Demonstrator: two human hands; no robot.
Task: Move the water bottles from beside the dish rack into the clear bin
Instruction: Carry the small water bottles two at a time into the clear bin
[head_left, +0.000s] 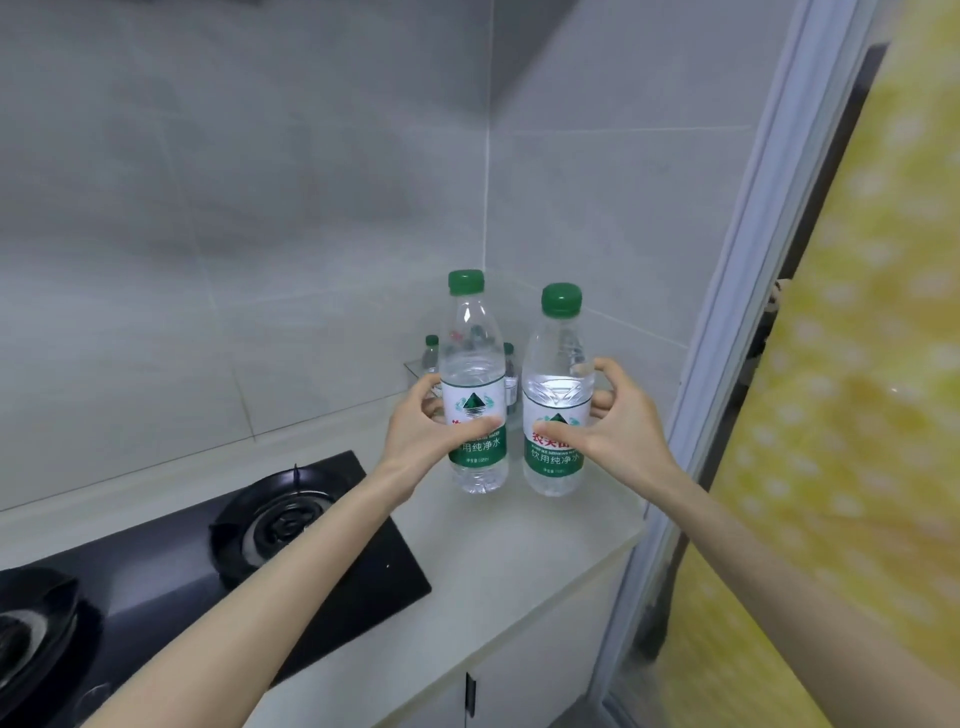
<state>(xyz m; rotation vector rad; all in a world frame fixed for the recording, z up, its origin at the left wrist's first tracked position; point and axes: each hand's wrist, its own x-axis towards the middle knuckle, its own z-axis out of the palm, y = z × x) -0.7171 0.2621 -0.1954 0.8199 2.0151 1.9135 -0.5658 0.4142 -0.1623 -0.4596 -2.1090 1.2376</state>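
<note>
Head view is showing the left bottle and right bottle, both clear ribbed plastic with green caps and green-white labels, being held upright just right of the black glass stove. With both arms reaching forward, the left hand is curling round the left bottle and the right hand round the right bottle, thumbs pressing on the labels. The clear bin is sitting beyond the stove's far right corner, behind the left bottle.

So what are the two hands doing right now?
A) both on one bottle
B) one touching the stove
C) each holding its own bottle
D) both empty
C: the left hand grips the left bottle and the right hand grips the right bottle, both upright.
</note>
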